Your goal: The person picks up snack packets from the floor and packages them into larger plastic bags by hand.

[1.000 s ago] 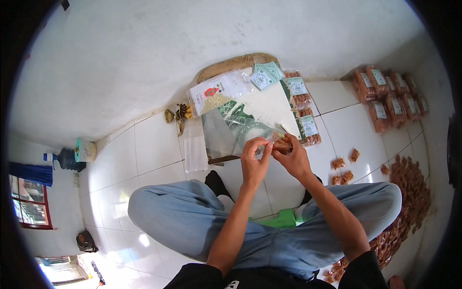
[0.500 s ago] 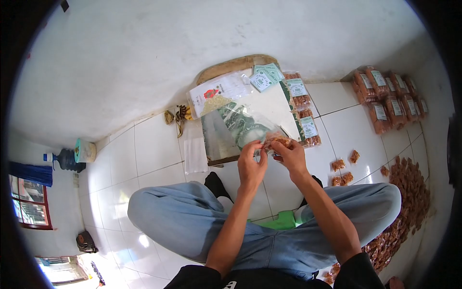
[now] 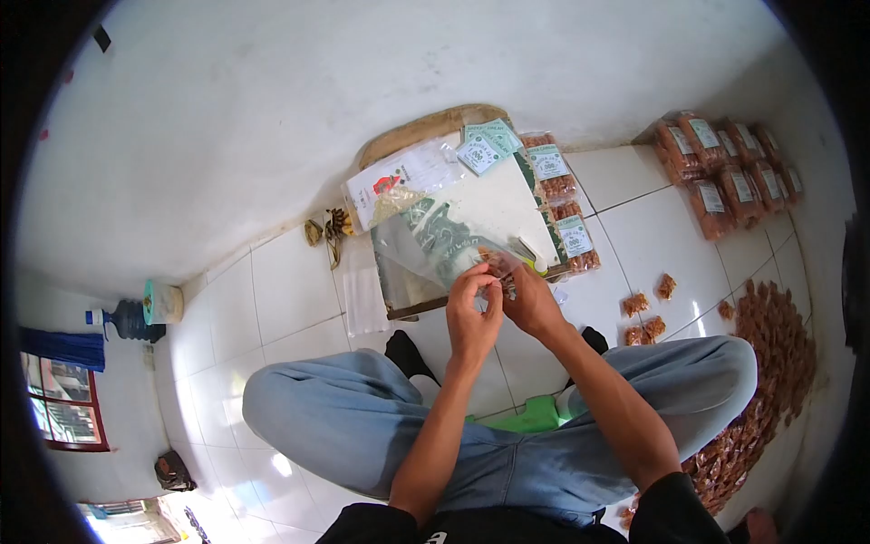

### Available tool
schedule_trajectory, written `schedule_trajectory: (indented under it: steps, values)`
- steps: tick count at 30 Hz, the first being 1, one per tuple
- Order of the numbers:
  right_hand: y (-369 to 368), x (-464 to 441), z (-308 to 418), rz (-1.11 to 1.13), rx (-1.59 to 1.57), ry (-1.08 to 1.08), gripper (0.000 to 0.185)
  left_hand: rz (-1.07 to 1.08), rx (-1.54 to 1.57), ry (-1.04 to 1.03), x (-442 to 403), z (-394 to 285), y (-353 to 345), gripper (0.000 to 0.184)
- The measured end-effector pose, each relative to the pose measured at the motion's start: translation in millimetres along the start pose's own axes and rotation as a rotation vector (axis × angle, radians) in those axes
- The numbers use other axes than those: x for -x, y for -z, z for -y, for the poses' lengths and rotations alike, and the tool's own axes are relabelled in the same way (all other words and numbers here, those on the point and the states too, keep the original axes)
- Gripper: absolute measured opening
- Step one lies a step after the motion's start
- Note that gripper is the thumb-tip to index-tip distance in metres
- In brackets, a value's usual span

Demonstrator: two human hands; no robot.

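Observation:
My left hand [image 3: 476, 317] pinches the near edge of a clear plastic bag [image 3: 426, 247] that lies over the low white and green table [image 3: 494, 204]. Beside it, my right hand [image 3: 533, 304] reaches into the bag's mouth, its fingers round brown snack packets [image 3: 497, 263] seen through the plastic. Just behind the right hand, a yellow-green object [image 3: 540, 264] shows at the table's edge. Light green labels [image 3: 487, 150] lie at the back of the table, next to a printed plastic pack [image 3: 390, 186]. Filled, labelled packs [image 3: 573, 236] line the right side.
More filled packs [image 3: 707, 136] are stacked by the wall at the right. Small packets [image 3: 636, 305] lie on the tiles, with a large heap [image 3: 770, 354] beyond my right knee. A green object [image 3: 535, 414] is between my feet. Bananas [image 3: 339, 223] are left of the table.
My right hand has pushed the brown packets leftward into the bag, and its fingers are now mostly under the plastic. The yellow-green object has come into view. The camera view has shifted slightly.

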State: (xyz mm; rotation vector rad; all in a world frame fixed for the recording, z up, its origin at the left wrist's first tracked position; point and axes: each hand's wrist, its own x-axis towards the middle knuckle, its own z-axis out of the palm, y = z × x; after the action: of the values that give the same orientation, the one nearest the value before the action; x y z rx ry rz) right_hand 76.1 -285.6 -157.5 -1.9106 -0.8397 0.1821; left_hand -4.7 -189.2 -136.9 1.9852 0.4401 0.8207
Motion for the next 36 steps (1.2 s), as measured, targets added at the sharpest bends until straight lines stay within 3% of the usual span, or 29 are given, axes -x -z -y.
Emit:
schedule_trajectory:
  steps: [1, 3, 7, 9, 11, 13, 17, 23, 25, 27, 29, 31, 32, 34, 36]
  values:
    - [1.8, -3.3, -0.9, -0.003, -0.002, 0.002, 0.055, 0.024, -0.036, -0.02, -0.4, -4.0, 1.9, 0.008]
    - [4.3, -10.1, -1.8, 0.208, -0.143, -0.037, 0.076, 0.052, -0.021, 0.0, 3.5, -5.7, 1.1, 0.007]
    - [-13.0, -10.2, -25.3, 0.253, -0.425, -0.112, 0.087, 0.08, -0.066, -0.027, 15.3, -12.6, -3.4, 0.007]
    - [-22.2, -11.8, -38.7, 0.312, -0.355, 0.058, 0.092, 0.083, -0.066, 0.005, 21.6, -16.1, -1.7, 0.008]
    - [-30.8, -13.0, -47.4, 0.287, -0.359, 0.096, 0.09, 0.069, -0.112, -0.048, 29.2, -22.8, 0.1, 0.008]
    - [-33.3, -20.6, -30.0, 0.334, -0.421, -0.427, 0.091, 0.097, -0.102, -0.058, 41.6, -29.7, -1.5, 0.008]
    - [-63.9, -16.7, -46.1, 0.245, -0.379, -0.317, 0.086, 0.168, -0.033, -0.05, 61.4, -48.9, -7.4, 0.007]
    - [-67.3, -17.7, -22.0, 0.185, -0.745, -0.143, 0.077, 0.396, 0.02, -0.142, 63.4, -69.8, -1.2, 0.011]
    - [-68.4, -20.7, -23.7, 0.191, -0.797, -0.13, 0.076, 0.59, 0.16, -0.068, 53.9, -67.0, 10.2, 0.016]
    - [-66.2, -25.2, -32.0, 0.2, -0.366, 0.03, 0.075, 0.501, 0.201, -0.008, 35.1, -49.0, 24.2, 0.027]
    - [-59.5, -25.0, -17.3, 0.136, -0.228, -0.01, 0.07, 0.282, 0.233, 0.404, 4.2, -28.1, 34.3, 0.045]
    - [-51.9, -25.3, -3.4, 0.068, -0.09, -0.043, 0.064, -0.017, 0.119, 0.608, -16.1, 22.8, 36.1, 0.065]
    - [-49.6, -26.1, 2.0, 0.084, -0.132, -0.085, 0.066, -0.029, 0.116, 0.603, -21.8, 51.0, 34.5, 0.065]
    - [-54.6, -25.4, -0.2, 0.11, -0.173, -0.112, 0.067, -0.028, 0.008, 0.902, -31.9, 83.9, 31.8, 0.074]
    - [-63.1, -22.3, -13.5, 0.076, -0.034, -0.039, 0.072, -0.003, 0.037, 0.905, -30.8, 85.9, 25.7, 0.078]
